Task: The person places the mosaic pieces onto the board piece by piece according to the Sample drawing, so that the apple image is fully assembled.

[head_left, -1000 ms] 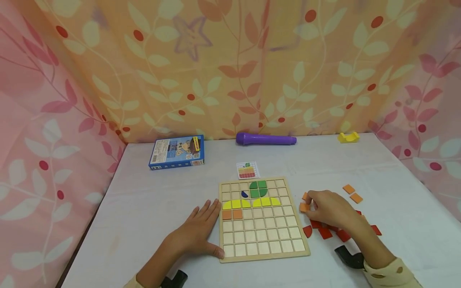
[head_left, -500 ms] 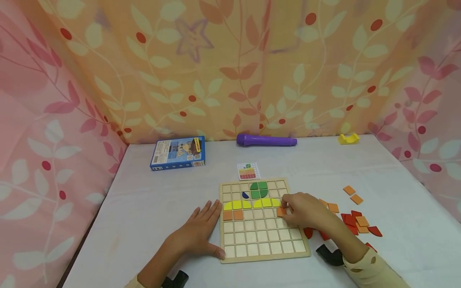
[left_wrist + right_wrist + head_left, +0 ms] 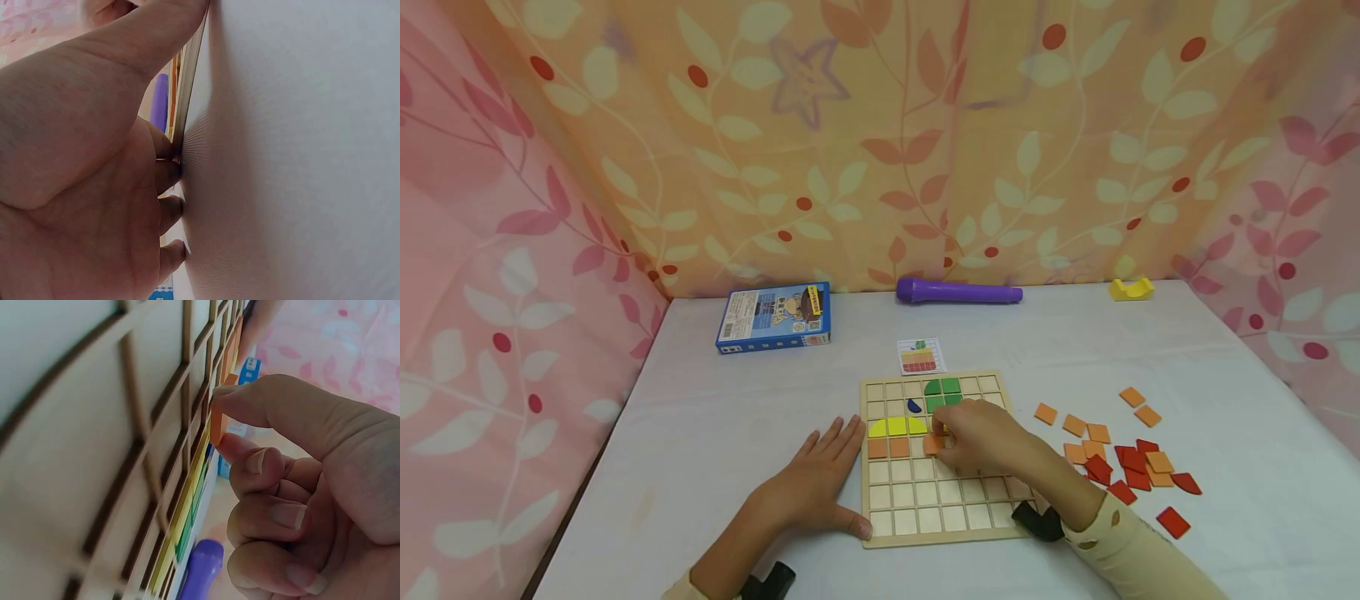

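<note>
White tabletop [image 3: 760, 392], orange tile [image 3: 932, 444] in fingertip pinch of right grip [image 3: 985, 435], over board [image 3: 915, 498]

We see cream cloth sleeves [image 3: 1142, 550], the right one with small oval holes [image 3: 1087, 546], and two black, rounded wrist pieces [image 3: 1037, 522].

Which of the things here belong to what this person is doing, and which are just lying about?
In use, it seems:
grid board, left hand at its edge
orange tile, pinched in the right hand
loose orange tiles and red tiles
picture card, showing a coloured grid

Apparently just lying about:
purple rod
yellow block
blue box, though possibly the set's packaging
</note>
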Action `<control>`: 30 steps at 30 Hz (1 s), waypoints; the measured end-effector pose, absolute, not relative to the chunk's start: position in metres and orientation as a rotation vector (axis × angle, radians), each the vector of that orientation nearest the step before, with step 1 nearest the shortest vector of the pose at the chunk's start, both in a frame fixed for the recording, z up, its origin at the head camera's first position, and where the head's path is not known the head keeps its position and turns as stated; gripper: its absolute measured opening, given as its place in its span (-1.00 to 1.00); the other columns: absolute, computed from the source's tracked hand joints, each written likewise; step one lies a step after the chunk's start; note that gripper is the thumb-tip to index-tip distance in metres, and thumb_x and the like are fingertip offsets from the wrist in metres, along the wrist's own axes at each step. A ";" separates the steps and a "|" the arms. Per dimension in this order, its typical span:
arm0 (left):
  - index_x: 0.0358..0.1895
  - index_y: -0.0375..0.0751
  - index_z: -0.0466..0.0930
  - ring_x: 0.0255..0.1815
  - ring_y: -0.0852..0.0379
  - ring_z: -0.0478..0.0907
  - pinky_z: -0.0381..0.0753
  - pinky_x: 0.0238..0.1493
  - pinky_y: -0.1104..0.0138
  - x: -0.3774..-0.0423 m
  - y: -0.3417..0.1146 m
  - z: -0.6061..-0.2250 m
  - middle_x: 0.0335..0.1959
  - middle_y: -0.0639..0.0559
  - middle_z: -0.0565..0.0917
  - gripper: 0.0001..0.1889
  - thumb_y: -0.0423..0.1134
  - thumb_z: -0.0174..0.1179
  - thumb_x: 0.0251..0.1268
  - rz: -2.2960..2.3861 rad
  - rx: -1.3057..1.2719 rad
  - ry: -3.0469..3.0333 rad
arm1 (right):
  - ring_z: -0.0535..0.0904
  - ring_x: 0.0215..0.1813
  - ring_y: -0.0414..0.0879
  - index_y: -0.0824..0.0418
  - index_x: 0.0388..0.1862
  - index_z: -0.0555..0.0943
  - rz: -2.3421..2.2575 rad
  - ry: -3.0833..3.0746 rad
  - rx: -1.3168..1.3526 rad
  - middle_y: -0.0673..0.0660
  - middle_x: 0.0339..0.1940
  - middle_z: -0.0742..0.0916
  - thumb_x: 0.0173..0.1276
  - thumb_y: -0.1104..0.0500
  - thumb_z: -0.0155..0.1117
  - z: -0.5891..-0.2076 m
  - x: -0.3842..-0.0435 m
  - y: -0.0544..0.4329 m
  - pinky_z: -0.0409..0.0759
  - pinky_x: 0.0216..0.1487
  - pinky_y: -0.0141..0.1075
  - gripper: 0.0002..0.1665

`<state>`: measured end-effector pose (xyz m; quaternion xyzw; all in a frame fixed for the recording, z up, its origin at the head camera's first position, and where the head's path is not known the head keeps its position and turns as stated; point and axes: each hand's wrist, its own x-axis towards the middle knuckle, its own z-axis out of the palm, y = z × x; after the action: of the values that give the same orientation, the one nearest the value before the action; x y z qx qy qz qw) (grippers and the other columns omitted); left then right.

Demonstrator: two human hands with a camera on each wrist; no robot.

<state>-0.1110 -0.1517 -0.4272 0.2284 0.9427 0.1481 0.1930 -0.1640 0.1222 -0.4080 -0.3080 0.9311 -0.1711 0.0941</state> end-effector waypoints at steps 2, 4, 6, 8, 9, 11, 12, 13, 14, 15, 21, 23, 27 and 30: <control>0.63 -0.20 -0.13 0.63 -0.10 -0.26 -0.16 0.53 -0.09 -0.111 -0.151 -0.428 0.65 -0.07 -0.11 0.44 0.58 0.32 -0.26 0.407 0.645 2.645 | 0.37 -0.53 -0.20 0.10 -0.31 0.65 -0.509 2.766 -0.936 -0.13 -0.60 0.50 0.18 0.09 0.52 -0.409 -0.166 0.118 0.37 -0.49 -0.32 -0.79; 0.63 -0.21 -0.12 0.63 -0.11 -0.26 -0.15 0.53 -0.09 -0.112 -0.151 -0.428 0.65 -0.08 -0.11 0.43 0.58 0.32 -0.25 0.403 0.651 2.645 | 0.38 -0.53 -0.20 0.11 -0.31 0.65 -0.519 2.762 -0.952 -0.13 -0.60 0.50 0.17 0.10 0.52 -0.410 -0.167 0.114 0.37 -0.49 -0.32 -0.79; 0.63 -0.21 -0.12 0.63 -0.12 -0.25 -0.14 0.52 -0.09 -0.112 -0.151 -0.428 0.65 -0.08 -0.10 0.43 0.58 0.32 -0.25 0.399 0.658 2.646 | 0.38 -0.52 -0.19 0.12 -0.31 0.65 -0.535 2.755 -0.959 -0.12 -0.60 0.50 0.16 0.13 0.50 -0.410 -0.168 0.113 0.38 -0.49 -0.31 -0.81; 0.63 -0.21 -0.12 0.63 -0.12 -0.25 -0.13 0.52 -0.10 -0.112 -0.150 -0.428 0.65 -0.08 -0.10 0.43 0.57 0.32 -0.25 0.400 0.662 2.645 | 0.39 -0.51 -0.19 0.13 -0.31 0.65 -0.545 2.750 -0.961 -0.12 -0.58 0.52 0.14 0.16 0.49 -0.411 -0.168 0.111 0.40 -0.48 -0.30 -0.82; 0.63 -0.21 -0.11 0.63 -0.13 -0.24 -0.13 0.52 -0.10 -0.112 -0.150 -0.427 0.65 -0.08 -0.10 0.42 0.57 0.32 -0.24 0.401 0.664 2.644 | 0.40 -0.50 -0.19 0.13 -0.31 0.66 -0.546 2.748 -0.959 -0.13 -0.58 0.52 0.13 0.17 0.48 -0.412 -0.168 0.111 0.40 -0.47 -0.30 -0.83; 0.63 -0.22 -0.11 0.63 -0.13 -0.24 -0.13 0.52 -0.10 -0.112 -0.150 -0.427 0.65 -0.09 -0.10 0.42 0.57 0.33 -0.24 0.401 0.665 2.645 | 0.40 -0.49 -0.19 0.12 -0.32 0.66 -0.554 2.743 -0.965 -0.13 -0.57 0.52 0.14 0.17 0.48 -0.413 -0.168 0.109 0.41 -0.46 -0.30 -0.84; 0.63 -0.22 -0.11 0.63 -0.13 -0.24 -0.13 0.52 -0.10 -0.112 -0.150 -0.427 0.65 -0.09 -0.10 0.42 0.56 0.33 -0.24 0.405 0.666 2.644 | 0.41 -0.49 -0.19 0.12 -0.32 0.66 -0.557 2.740 -0.968 -0.13 -0.56 0.53 0.15 0.18 0.48 -0.414 -0.168 0.109 0.41 -0.46 -0.31 -0.84; 0.63 -0.22 -0.11 0.63 -0.13 -0.24 -0.13 0.52 -0.10 -0.112 -0.151 -0.427 0.65 -0.09 -0.10 0.42 0.56 0.33 -0.24 0.406 0.666 2.644 | 0.41 -0.49 -0.19 0.12 -0.31 0.66 -0.564 2.735 -0.966 -0.13 -0.56 0.53 0.16 0.18 0.48 -0.414 -0.168 0.108 0.41 -0.46 -0.31 -0.84; 0.63 -0.23 -0.10 0.63 -0.14 -0.23 -0.12 0.52 -0.11 -0.111 -0.151 -0.427 0.65 -0.09 -0.09 0.42 0.56 0.33 -0.24 0.407 0.667 2.645 | 0.41 -0.49 -0.19 0.12 -0.31 0.66 -0.571 2.729 -0.962 -0.13 -0.57 0.53 0.16 0.19 0.48 -0.414 -0.167 0.108 0.41 -0.47 -0.30 -0.84; 0.63 -0.23 -0.10 0.63 -0.14 -0.24 -0.12 0.52 -0.11 -0.111 -0.151 -0.427 0.65 -0.09 -0.09 0.42 0.56 0.33 -0.24 0.407 0.666 2.646 | 0.41 -0.49 -0.19 0.12 -0.29 0.66 -0.572 2.726 -0.956 -0.13 -0.58 0.52 0.16 0.18 0.48 -0.414 -0.167 0.108 0.41 -0.46 -0.31 -0.83; 0.63 -0.21 -0.11 0.63 -0.12 -0.25 -0.14 0.52 -0.10 -0.112 -0.152 -0.429 0.65 -0.08 -0.10 0.44 0.59 0.32 -0.27 0.411 0.655 2.652 | 0.38 -0.47 -0.23 0.09 -0.24 0.69 -0.651 2.700 -0.918 -0.14 -0.57 0.50 0.24 0.21 0.41 -0.411 -0.168 0.129 0.39 -0.40 -0.30 -0.89; 0.63 -0.21 -0.10 0.63 -0.13 -0.24 -0.14 0.52 -0.11 -0.111 -0.152 -0.429 0.64 -0.08 -0.10 0.44 0.58 0.33 -0.28 0.416 0.652 2.653 | 0.38 -0.47 -0.23 0.09 -0.31 0.69 -0.683 2.691 -0.918 -0.14 -0.57 0.50 0.25 0.25 0.40 -0.409 -0.173 0.144 0.39 -0.40 -0.30 -0.93; 0.63 -0.21 -0.11 0.63 -0.12 -0.25 -0.14 0.52 -0.11 -0.111 -0.152 -0.428 0.64 -0.08 -0.10 0.45 0.58 0.33 -0.28 0.416 0.643 2.651 | 0.38 -0.44 -0.18 0.08 -0.44 0.64 -0.677 2.688 -0.812 -0.09 -0.56 0.49 0.22 0.30 0.40 -0.400 -0.186 0.179 0.36 -0.39 -0.28 -0.86; 0.63 -0.20 -0.12 0.63 -0.11 -0.26 -0.16 0.52 -0.10 -0.111 -0.152 -0.428 0.65 -0.07 -0.11 0.45 0.58 0.33 -0.28 0.423 0.641 2.647 | 0.41 -0.46 -0.13 0.11 -0.45 0.59 -0.651 2.706 -0.634 -0.03 -0.55 0.51 0.21 0.28 0.39 -0.390 -0.194 0.206 0.37 -0.42 -0.24 -0.85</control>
<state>-0.1114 -0.1517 -0.4277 0.2281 0.9426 0.1506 0.1918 -0.1935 0.2057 -0.3899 -0.2197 0.9382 -0.2257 0.1432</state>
